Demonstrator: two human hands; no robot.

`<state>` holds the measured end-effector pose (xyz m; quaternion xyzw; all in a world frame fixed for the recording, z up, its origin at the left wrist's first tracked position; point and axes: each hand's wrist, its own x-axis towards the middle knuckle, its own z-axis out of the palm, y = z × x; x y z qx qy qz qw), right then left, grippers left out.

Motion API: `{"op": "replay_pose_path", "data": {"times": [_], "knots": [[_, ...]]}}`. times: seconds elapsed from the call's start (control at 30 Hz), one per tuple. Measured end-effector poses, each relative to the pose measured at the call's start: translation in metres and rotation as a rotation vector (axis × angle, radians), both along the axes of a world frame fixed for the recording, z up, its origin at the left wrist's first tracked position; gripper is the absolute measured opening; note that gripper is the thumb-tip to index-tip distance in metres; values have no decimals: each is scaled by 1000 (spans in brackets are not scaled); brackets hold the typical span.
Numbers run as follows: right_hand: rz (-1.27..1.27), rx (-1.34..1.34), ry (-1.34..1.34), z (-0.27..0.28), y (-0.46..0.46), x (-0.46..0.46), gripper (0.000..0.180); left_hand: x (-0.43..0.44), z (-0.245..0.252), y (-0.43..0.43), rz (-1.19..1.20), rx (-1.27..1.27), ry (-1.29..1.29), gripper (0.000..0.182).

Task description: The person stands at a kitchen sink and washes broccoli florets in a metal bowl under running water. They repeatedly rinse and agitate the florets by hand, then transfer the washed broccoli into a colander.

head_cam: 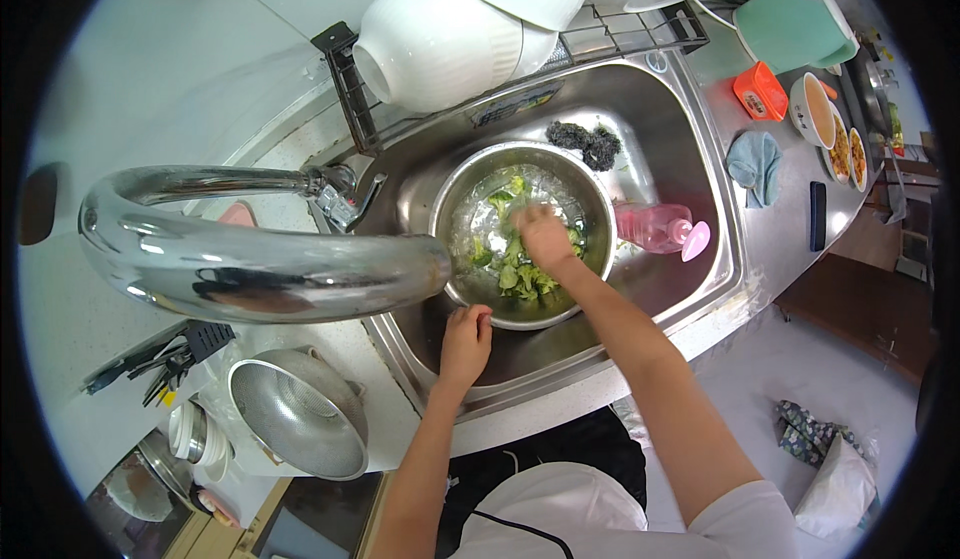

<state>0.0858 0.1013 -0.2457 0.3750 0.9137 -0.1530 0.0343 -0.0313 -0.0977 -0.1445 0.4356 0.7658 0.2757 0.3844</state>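
A round stainless-steel bowl (525,326) of water stands in the sink (664,139). Several green broccoli florets (525,278) lie in the water, mostly towards the near side. My right hand (544,236) reaches into the bowl over the broccoli; motion blur hides its fingers and whatever they may hold. At the near left of the bowl, my left hand (466,343) has its fingers curled on the rim. The chrome faucet (300,274) arches in from the left, its spout end at the bowl's left edge.
A pink pump bottle (656,227) lies right of the bowl, with dark scouring pads (589,144) behind it. White bowls (442,41) rest on a wire rack (622,34). A metal colander (300,416) sits left; a blue cloth (754,167) and phone-like object (817,216) lie right.
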Motion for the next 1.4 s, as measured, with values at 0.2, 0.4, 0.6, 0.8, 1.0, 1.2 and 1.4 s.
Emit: {"op": "replay_pose_path", "data": {"times": [0.2, 0.4, 0.6, 0.8, 1.0, 1.2, 1.4], "knots": [[-152, -236, -348, -12, -9, -6, 28, 1, 0, 1, 35, -36, -36, 11], [-275, -486, 106, 53, -30, -2, 51, -1, 0, 13, 325, 14, -346, 19], [-237, -871, 671, 117, -61, 17, 34, -7, 42, 67, 330, 19, -699, 33], [-479, -976, 806, 148, -59, 31, 25, -8, 53, 67, 206, 68, -644, 30], [-435, -1006, 731, 149, -57, 41, 22, 4, 61, 63, 237, 127, -720, 31], [-542, -1263, 794, 146, -61, 45, 17, -2, 79, 67, 16, 122, -410, 34], [-579, -1148, 780, 148, -70, 39, 17, 4, 78, 60, 78, 117, -269, 30]]}}
